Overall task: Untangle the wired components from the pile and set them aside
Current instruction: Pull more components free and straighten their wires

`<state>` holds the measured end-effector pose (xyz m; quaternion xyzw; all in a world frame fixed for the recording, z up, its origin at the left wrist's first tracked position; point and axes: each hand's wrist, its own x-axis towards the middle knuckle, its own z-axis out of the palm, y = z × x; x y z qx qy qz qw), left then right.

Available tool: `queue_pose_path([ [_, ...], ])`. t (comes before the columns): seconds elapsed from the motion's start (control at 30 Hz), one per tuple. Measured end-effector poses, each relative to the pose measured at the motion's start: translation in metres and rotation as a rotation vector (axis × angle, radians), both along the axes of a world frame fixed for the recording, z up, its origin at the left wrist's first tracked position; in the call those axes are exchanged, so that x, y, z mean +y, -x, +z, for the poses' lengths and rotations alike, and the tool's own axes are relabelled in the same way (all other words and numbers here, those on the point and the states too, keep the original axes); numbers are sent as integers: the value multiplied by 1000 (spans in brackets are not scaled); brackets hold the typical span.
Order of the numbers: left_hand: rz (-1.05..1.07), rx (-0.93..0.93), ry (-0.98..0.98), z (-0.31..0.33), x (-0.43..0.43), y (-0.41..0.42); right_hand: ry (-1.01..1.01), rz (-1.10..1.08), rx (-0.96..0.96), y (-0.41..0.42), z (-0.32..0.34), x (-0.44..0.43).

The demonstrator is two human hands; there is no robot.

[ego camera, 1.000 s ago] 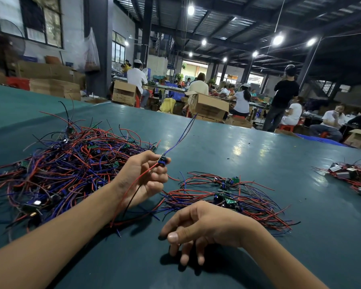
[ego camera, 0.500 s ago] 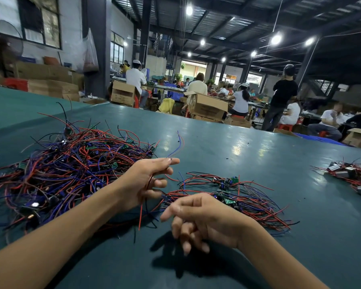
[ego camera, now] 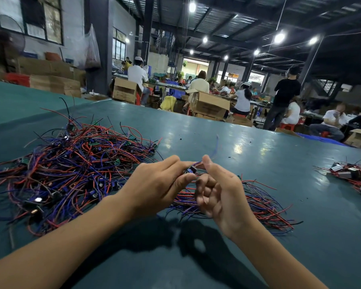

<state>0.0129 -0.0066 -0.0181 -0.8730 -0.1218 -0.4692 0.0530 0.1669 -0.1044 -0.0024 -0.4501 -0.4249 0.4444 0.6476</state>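
A big tangled pile [ego camera: 75, 163] of red, blue and black wired components covers the left of the green table. A smaller sorted heap [ego camera: 258, 203] lies right of centre, partly hidden by my hands. My left hand [ego camera: 158, 184] and my right hand [ego camera: 217, 190] meet above that heap. Both pinch one small dark wired component [ego camera: 191, 170] between thumb and fingers. Its blue wire [ego camera: 216, 144] curves upward, blurred. My right hand's other fingers are curled into the palm.
A third cluster of wired parts [ego camera: 354, 176] with silvery blocks lies at the right edge. The green table [ego camera: 248, 142] stretches far ahead. Behind its far edge stand cardboard boxes [ego camera: 208, 105], with people working at benches.
My right hand rose from the table and came up to the left hand. The component, held by the left hand alone before, is now pinched by both hands over the smaller heap.
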Motion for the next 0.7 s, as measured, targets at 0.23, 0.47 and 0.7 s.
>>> queue_pose_path([
  [0.23, 62, 23, -56, 3, 3, 6, 23, -37, 5, -4, 2, 0],
  [0.47, 94, 101, -67, 0, 7, 4, -62, -133, 67, -19, 5, 6],
  [0.7, 232, 193, 101, -11, 20, 6, -101, -240, 173, -69, 18, 1],
])
